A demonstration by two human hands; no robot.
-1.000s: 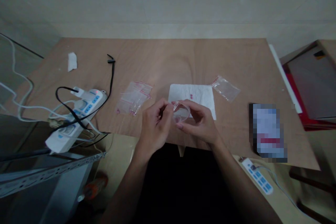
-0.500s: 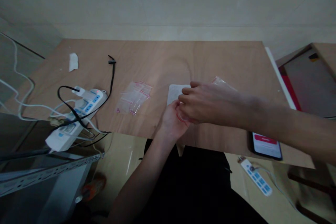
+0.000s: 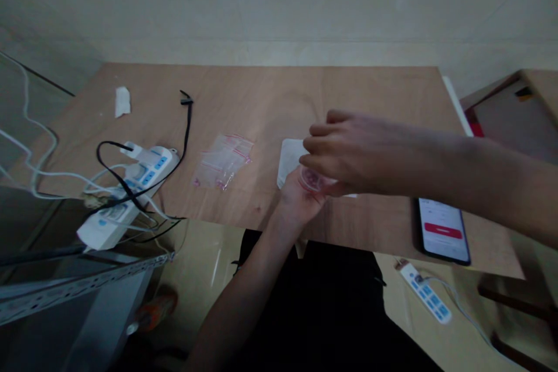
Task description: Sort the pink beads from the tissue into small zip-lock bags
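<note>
My left hand [image 3: 300, 200] is curled around a small clear plastic bag [image 3: 310, 180], whose reddish edge forms a rounded opening. Just above it is my right hand [image 3: 335, 148], its fingers bent and drawn together; whatever they hold is hidden. A flat white rectangular piece [image 3: 288, 158] lies on the table beneath the hands, mostly covered by them. To the left rest several clear zip bags [image 3: 224, 161] with red lines, some with small pinkish things at their corners.
A white power strip [image 3: 131, 197] with tangled cables sits at the table's left edge. A black cable tip [image 3: 186, 101] and a white scrap [image 3: 122, 102] lie behind it. A phone [image 3: 443, 232] lies near the front right edge. Another power strip [image 3: 425, 293] is on the floor.
My right hand has risen slightly away from the left palm, exposing the bag's rounded opening. My left hand has shifted a little to the right. More of the phone shows.
</note>
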